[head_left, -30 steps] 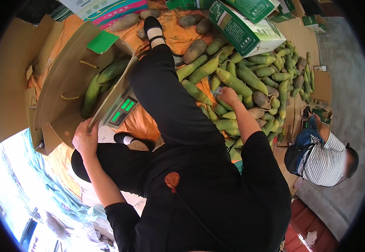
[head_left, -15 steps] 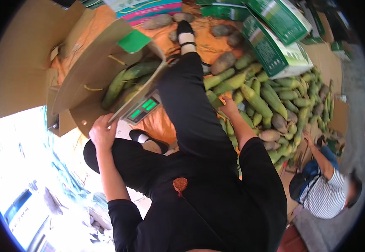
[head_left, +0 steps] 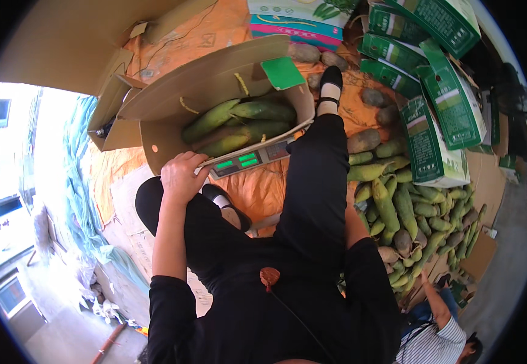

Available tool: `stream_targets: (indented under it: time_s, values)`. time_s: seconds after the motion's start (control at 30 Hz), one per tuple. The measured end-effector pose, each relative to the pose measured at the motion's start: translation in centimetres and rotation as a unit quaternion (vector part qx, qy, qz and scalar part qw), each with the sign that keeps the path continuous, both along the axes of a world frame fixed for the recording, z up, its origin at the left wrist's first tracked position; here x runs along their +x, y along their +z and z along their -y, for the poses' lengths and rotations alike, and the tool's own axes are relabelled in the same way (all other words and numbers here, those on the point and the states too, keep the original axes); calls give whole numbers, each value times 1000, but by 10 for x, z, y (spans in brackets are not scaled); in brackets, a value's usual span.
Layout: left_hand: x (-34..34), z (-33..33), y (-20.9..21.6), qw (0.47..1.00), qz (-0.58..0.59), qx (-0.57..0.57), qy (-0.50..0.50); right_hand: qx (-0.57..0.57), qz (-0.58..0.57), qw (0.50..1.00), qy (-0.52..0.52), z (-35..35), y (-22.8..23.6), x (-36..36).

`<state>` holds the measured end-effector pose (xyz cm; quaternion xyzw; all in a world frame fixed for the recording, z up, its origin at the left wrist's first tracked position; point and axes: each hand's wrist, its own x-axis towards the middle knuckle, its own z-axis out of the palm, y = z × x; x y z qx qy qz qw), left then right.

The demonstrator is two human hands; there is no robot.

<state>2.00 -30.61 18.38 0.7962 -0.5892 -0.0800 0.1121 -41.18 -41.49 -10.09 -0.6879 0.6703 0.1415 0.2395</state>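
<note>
My left hand [head_left: 180, 177] grips the near left edge of an open cardboard box [head_left: 172, 121], its fingers bent over the rim. Several long green radishes [head_left: 215, 121] lie inside that box. A digital scale [head_left: 239, 162] with lit green readouts shows at the box's near side. My right hand is hidden behind my raised right leg; only the right forearm [head_left: 357, 225] shows, reaching toward a large pile of green radishes [head_left: 406, 209]. What the right hand holds, if anything, cannot be seen.
Green and white cartons [head_left: 433, 145] stand beyond the pile at the right. A pink and blue box [head_left: 293, 27] is at the far side, near brownish radishes [head_left: 304, 53] on an orange sheet [head_left: 181, 45]. Another person in a striped shirt [head_left: 439, 343] reaches toward the pile.
The view has turned, bringing the box more fully into sight. My left hand stays on the box edge. The right hand, earlier visible at the pile, is now behind my leg.
</note>
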Motion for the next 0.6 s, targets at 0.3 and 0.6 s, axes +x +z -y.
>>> stream_targets:
  time_s: [0.3, 0.6]
  values:
    - [3, -4, 4, 1000, -12, -2, 2, -53, 123, 990, -37, 1, 15, -22]
    - [10, -11, -4, 1000, -18, 1, -6, -189, 469, 862, -35, 87, 270, 66]
